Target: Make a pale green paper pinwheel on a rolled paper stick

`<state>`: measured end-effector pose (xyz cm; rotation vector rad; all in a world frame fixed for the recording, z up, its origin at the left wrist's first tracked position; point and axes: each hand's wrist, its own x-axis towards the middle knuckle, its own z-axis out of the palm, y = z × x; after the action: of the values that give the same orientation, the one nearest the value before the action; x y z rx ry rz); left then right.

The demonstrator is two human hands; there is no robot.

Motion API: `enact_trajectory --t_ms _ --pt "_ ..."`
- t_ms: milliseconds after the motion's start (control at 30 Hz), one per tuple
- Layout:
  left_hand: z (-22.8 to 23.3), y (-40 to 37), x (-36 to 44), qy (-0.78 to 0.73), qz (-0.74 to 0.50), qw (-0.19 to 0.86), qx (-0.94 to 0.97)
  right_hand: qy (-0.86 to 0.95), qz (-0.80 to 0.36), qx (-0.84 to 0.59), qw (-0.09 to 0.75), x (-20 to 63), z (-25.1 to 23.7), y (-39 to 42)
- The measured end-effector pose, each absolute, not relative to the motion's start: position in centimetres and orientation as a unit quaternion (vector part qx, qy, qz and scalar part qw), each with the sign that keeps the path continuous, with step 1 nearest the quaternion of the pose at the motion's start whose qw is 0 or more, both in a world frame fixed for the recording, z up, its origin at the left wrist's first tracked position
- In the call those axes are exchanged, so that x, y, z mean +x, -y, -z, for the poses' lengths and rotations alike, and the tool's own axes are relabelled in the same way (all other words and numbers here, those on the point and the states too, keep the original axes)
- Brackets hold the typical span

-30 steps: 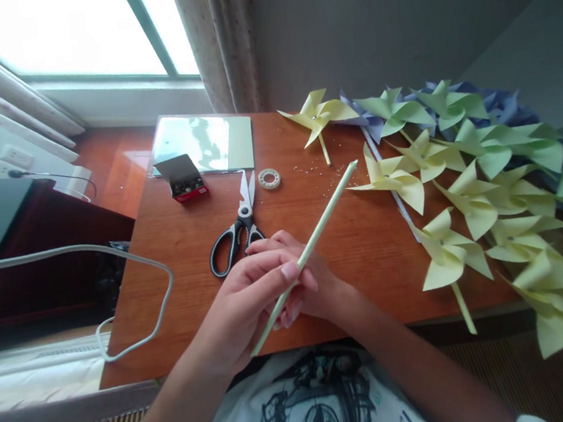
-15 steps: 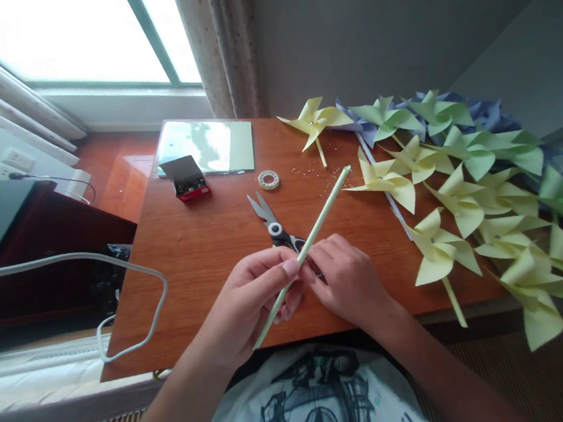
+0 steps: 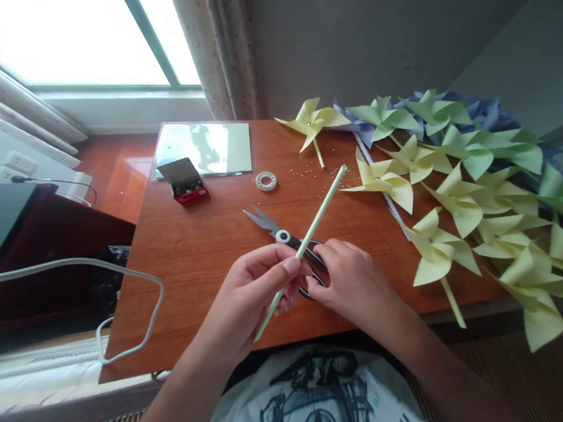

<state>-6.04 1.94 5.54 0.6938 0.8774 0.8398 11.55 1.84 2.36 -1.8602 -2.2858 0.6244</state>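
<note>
A slim, pale yellow-green rolled paper stick (image 3: 322, 213) slants up to the right, pinched between thumb and fingers of my left hand (image 3: 256, 284). Just behind it on the table lie scissors (image 3: 266, 222) with black handles, their blades parted and pointing up-left. Fingers of my right hand (image 3: 356, 280) close around one handle loop; the exact grip is partly hidden. The stick crosses in front of the handles.
Yellow pinwheels (image 3: 436, 248) and green pinwheels (image 3: 474, 150) spread over the right side of the wooden table (image 3: 192, 274). A tape roll (image 3: 268, 189), an open red box (image 3: 190, 195) of small pieces and a clear folder (image 3: 239, 148) lie farther back. A white cable (image 3: 162, 294) loops at left.
My right hand has shifted onto the scissors, which have turned so the blades point more to the left. The paper stick has dipped slightly in my left hand.
</note>
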Motion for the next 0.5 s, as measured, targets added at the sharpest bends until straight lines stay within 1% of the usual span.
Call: enact_trajectory --t_ms 67,133,167,233,333,500 --pt "-5.6 -1.9 -6.3 -0.413 -0.394 0.751 0.332 0.711 -0.326 -0.612 0.117 13.0 -2.5 -1.9" --pt "-5.6 -1.8 -6.6 -0.423 -0.399 0.734 0.35 0.623 -0.486 -0.582 0.194 14.6 -2.4 -1.9" --pt "-5.6 -1.8 -6.7 -0.429 -0.401 0.724 0.361 0.573 -0.546 -0.567 0.229 15.4 -2.3 -1.8" --pt "-5.6 -1.9 -6.9 -0.442 -0.404 0.703 0.384 0.496 -0.617 -0.545 0.276 16.7 -2.1 -1.4" --pt "-5.6 -2.1 -6.9 -0.461 -0.41 0.67 0.412 0.443 -0.65 -0.548 0.284 17.5 -1.9 -0.7" --pt "-5.8 -2.4 -6.4 -0.479 -0.414 0.631 0.449 0.444 -0.615 -0.578 0.302 17.7 -2.1 0.8"
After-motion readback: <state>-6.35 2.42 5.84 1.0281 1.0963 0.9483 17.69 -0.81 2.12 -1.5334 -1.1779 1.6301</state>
